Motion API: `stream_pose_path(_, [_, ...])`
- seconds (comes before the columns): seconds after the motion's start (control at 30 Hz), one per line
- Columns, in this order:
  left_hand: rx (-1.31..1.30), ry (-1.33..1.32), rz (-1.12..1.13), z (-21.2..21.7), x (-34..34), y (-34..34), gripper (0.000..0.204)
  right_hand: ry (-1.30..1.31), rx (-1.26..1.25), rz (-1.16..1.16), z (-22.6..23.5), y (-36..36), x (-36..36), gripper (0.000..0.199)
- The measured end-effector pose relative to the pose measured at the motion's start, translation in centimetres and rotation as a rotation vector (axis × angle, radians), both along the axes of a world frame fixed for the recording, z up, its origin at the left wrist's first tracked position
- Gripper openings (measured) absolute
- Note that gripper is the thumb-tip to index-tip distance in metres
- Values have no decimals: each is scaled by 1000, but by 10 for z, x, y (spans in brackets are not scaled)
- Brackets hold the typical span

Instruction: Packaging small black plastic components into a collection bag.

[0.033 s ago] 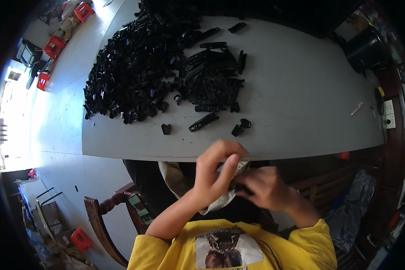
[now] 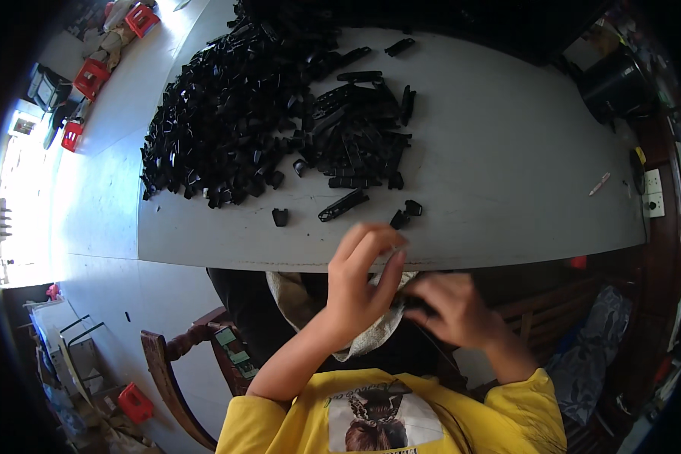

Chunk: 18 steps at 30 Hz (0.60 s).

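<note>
My left hand (image 2: 359,276) is raised at the table's near edge, fingers curled toward the thumb. Whatever may lie between its fingertips is too small and blurred to name. To its right, just below the edge, my right hand (image 2: 452,306) is smeared by motion, and its grip is unclear. Under both hands, over my lap, hangs a beige woven sack (image 2: 371,339). Just beyond my left fingertips lie small black plastic clips (image 2: 413,207). A longer black slotted plastic piece (image 2: 343,205) rests farther left, with another small black piece (image 2: 280,217) beside it.
A large heap of small black plastic parts (image 2: 212,121) covers the table's far left. Next to it is a pile of longer black pieces (image 2: 359,140). A white pen (image 2: 600,184) lies at the right on the grey table (image 2: 499,151). A wooden chair (image 2: 166,378) stands lower left.
My left hand has risen slightly toward the table, its fingertips now partly over the small clips. The right hand has shifted a little to the right. The heaps look unchanged.
</note>
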<state>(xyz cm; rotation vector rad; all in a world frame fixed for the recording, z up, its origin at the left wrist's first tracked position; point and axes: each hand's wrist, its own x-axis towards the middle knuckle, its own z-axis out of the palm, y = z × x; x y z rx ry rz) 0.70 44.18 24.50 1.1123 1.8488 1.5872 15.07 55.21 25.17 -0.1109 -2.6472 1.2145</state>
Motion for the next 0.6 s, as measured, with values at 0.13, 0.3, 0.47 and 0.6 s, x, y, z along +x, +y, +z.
stream_pose_path(0.13, [0,483,122,-10,-11,29,27,-20,-103,-261,3,9,-2,25])
stream_pose_path(0.3, [22,394,85,-22,-20,32,24,98,-45,-270,3,6,0,24])
stream_pose_path(0.47, [-52,514,20,-28,-20,32,25,200,-48,-261,5,4,-1,26])
stream_pose_path(0.6, [29,432,63,-24,-20,25,21,223,-38,-252,6,-1,-2,26])
